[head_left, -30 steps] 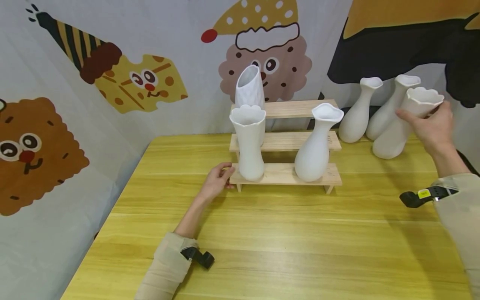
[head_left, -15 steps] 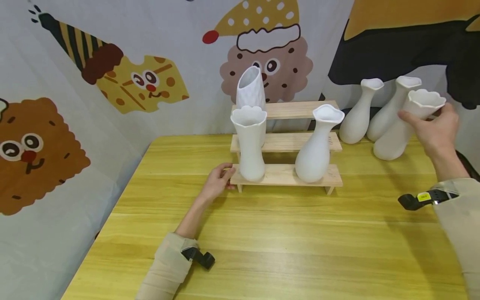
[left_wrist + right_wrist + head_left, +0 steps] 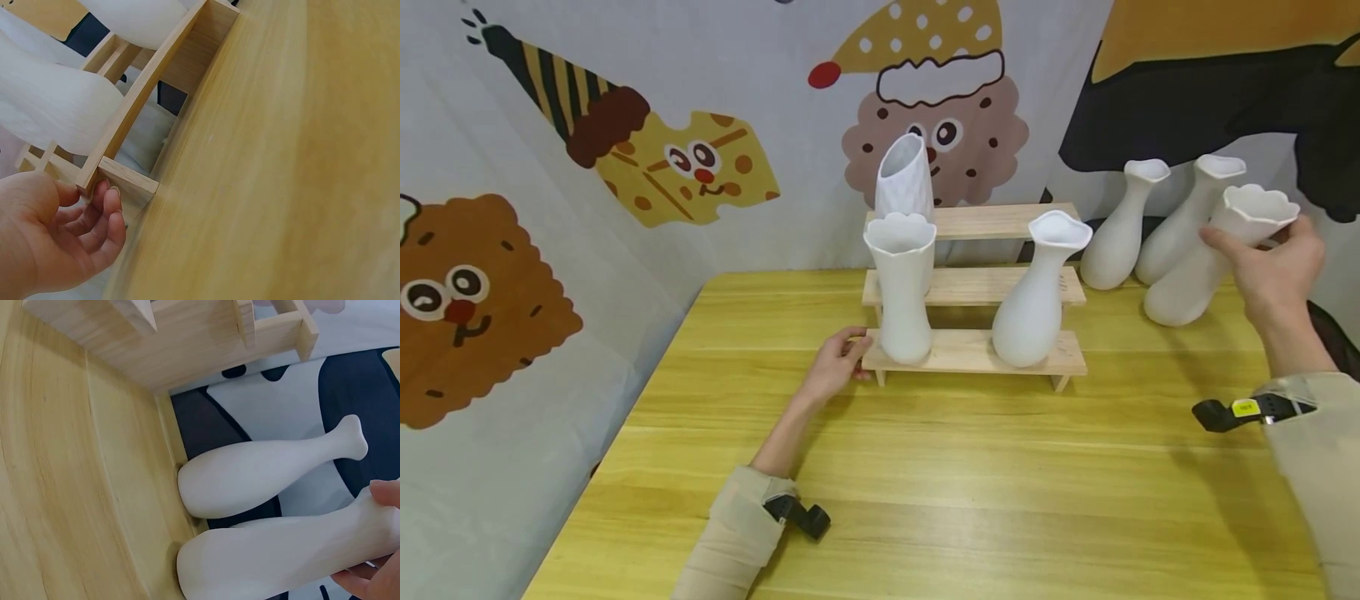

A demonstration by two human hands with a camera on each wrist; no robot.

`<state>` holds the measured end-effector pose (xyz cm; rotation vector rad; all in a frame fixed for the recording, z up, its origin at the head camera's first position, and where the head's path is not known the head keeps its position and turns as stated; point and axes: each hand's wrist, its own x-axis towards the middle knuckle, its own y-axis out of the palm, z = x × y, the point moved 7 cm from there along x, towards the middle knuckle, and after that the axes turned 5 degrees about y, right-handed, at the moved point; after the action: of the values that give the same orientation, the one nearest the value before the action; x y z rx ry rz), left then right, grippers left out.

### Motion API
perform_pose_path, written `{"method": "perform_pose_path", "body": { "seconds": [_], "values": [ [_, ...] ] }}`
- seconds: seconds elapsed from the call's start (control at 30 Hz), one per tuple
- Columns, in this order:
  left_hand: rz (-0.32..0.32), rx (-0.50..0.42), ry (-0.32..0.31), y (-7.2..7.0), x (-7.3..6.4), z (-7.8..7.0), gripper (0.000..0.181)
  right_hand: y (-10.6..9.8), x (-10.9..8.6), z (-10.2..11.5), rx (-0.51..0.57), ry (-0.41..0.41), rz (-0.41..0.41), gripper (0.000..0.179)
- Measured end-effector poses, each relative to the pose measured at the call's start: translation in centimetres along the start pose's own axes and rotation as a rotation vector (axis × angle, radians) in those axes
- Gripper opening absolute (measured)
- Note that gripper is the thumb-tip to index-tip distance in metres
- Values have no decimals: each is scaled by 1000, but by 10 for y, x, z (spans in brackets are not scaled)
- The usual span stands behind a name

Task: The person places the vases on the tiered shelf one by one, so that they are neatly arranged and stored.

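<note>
two vases flank passable bottom shelf room

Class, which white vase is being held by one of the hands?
The rightmost scallop-rimmed vase in the head view: the right hand grips it; no hand touches the others.

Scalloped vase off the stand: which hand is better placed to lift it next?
Right, most likely: the right hand grips that scalloped vase near its rim. The left hand is across the stand, holding the left end of its lowest shelf.
</note>
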<state>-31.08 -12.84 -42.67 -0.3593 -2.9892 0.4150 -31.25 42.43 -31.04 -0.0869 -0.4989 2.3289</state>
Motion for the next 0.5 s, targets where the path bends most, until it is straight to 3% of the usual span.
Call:
{"method": "perform_pose_path", "body": {
  "seconds": [0.17, 0.5],
  "values": [
    [-4, -6, -4, 0, 0, -1, 44, -3, -5, 9, 92, -29, -51, 68],
    [-3, -12, 6, 0, 0, -2, 42, -10, -31, 38, 197, -174, -79, 62]
  ]
}}
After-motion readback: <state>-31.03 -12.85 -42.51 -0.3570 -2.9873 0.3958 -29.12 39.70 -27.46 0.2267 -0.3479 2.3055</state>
